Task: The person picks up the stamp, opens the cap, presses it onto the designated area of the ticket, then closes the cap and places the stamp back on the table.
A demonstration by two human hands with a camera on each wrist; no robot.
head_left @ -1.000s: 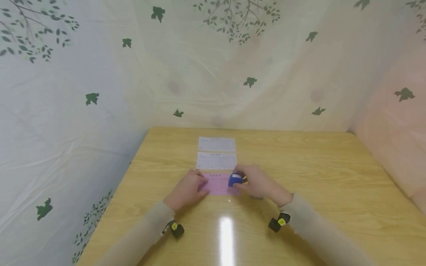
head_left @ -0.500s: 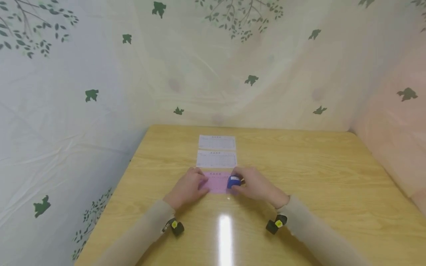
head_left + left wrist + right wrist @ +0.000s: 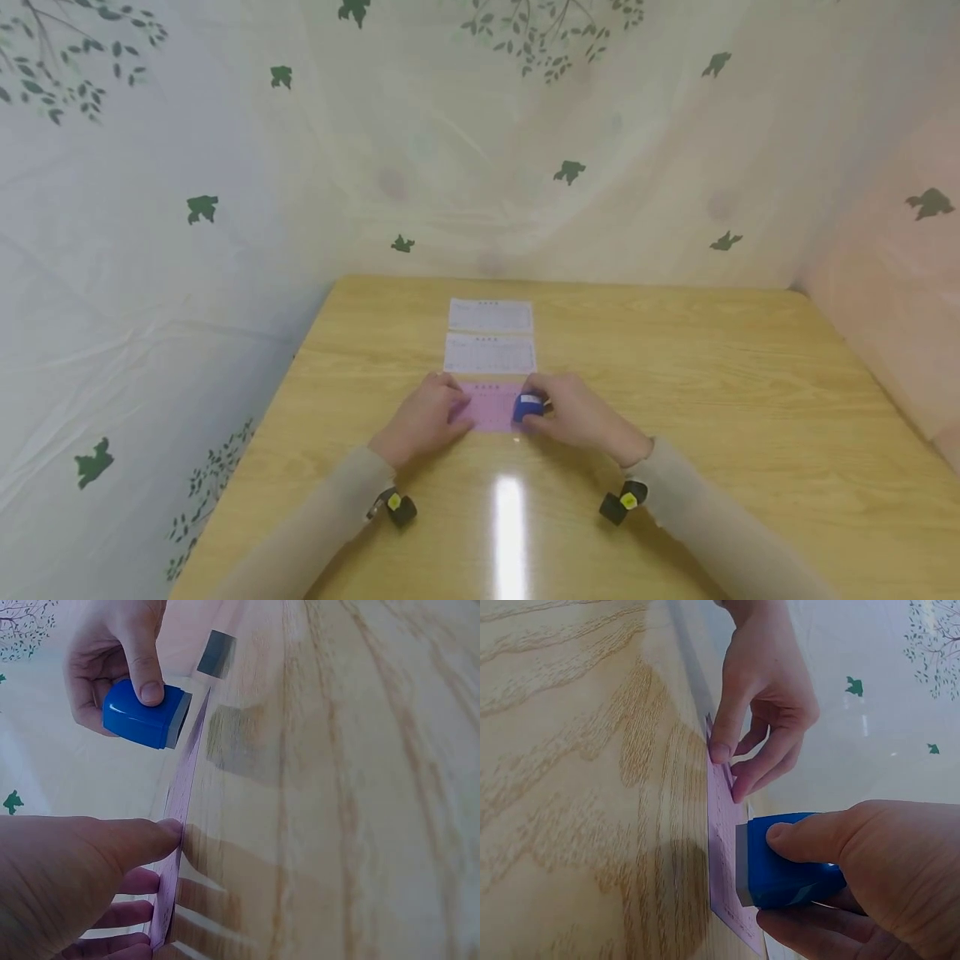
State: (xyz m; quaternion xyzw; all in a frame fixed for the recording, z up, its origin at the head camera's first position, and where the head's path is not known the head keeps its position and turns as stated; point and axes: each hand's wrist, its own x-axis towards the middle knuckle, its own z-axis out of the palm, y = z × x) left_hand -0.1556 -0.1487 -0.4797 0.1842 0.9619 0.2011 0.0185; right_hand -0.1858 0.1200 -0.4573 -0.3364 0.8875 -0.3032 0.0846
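Observation:
In my right hand (image 3: 583, 418) I grip a blue stamp (image 3: 787, 859), thumb on one side and fingers on the other. Its grey stamping face points down, close above the right end of a pink printed slip (image 3: 491, 408). My left hand (image 3: 422, 419) rests on the slip's left end, thumb and fingertips spread on the paper. In the left wrist view, a small dark block (image 3: 216, 654), perhaps the stamp's cap, sits on the table beyond the slip. My right hand hides it in the head view.
Two white printed slips, a nearer one (image 3: 490, 354) and a farther one (image 3: 491, 316), lie in a row behind the pink slip. All lie on a wood-grain table (image 3: 675, 358). Patterned cloth (image 3: 480, 167) hangs behind the table and at its sides.
My right hand has shifted slightly left with the stamp, over the pink slip's right end. My left hand stays on the slip. The head view has tilted a little.

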